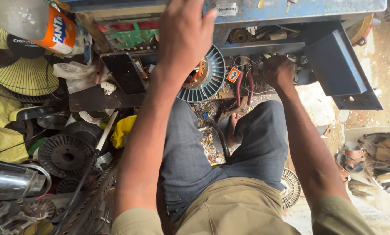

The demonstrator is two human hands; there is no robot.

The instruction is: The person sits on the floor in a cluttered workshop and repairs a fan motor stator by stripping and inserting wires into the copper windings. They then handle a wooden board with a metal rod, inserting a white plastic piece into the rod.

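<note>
My left hand (184,32) is raised at the top centre, its back to the camera. Its fingers reach over the edge of a blue metal bench (299,8) and run out of frame, so any grip is hidden. Just below it lies a round finned motor housing (212,76) with copper windings. My right hand (278,72) is curled in the clutter on the shelf under the bench, beside red-handled pliers (245,85). Its fingers are hidden among wires and parts. My legs in grey trousers (229,148) fill the middle.
A blue metal bracket (338,65) hangs at the right of the bench. On the left are a yellow fan blade (21,74), a plastic bottle with an orange label (42,24), a dark round rotor disc (64,154), a chrome tube (5,180) and a perforated metal strip (90,196). Another finned housing (290,187) lies on the sandy floor.
</note>
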